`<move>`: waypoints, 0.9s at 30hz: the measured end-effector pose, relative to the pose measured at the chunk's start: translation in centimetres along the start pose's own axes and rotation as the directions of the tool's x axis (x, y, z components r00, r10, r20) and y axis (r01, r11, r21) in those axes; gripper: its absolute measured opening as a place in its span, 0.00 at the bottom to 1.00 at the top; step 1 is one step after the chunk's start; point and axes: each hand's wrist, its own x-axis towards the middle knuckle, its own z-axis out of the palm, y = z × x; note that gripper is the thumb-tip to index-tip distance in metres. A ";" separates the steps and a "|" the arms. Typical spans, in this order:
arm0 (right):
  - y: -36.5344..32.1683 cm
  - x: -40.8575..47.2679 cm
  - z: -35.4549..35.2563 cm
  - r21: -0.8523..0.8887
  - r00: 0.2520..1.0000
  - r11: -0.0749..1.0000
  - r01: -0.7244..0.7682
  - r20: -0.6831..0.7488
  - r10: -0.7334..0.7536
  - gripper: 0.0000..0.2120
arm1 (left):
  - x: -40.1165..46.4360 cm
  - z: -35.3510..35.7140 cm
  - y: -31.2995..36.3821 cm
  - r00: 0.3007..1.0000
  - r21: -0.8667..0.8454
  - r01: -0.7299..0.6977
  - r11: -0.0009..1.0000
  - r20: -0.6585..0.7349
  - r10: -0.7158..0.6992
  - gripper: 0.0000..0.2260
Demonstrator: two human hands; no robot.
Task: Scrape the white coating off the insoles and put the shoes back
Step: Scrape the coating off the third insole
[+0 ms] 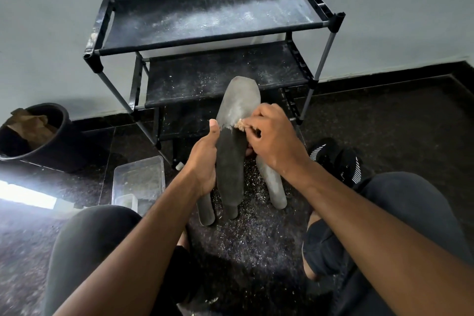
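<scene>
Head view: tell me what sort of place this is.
Probably a home entryway or utility corner: a black fabric-tiered shoe rack against a plain wall, dark speckled stone floor, and a black round bin holding brown paper.

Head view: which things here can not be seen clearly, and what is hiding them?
- Scraping tool: hidden inside the right hand; only a pale clump at the fingertips shows.
- Insole: its middle edge is covered by the left hand.
- Black bucket: cut off by the left edge; contents partly in shadow.
- Black shoe: partly behind the right forearm and knee.
- Clear tray: contents too faint to tell.
</scene>
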 end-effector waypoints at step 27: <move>0.5 0.2 -0.3 0.090 0.997 0.994 -0.060 -0.048 0.064 0.06 | 0.0 -0.1 0.1 1.000 -0.040 0.004 0.999 0.022 -0.003 0.28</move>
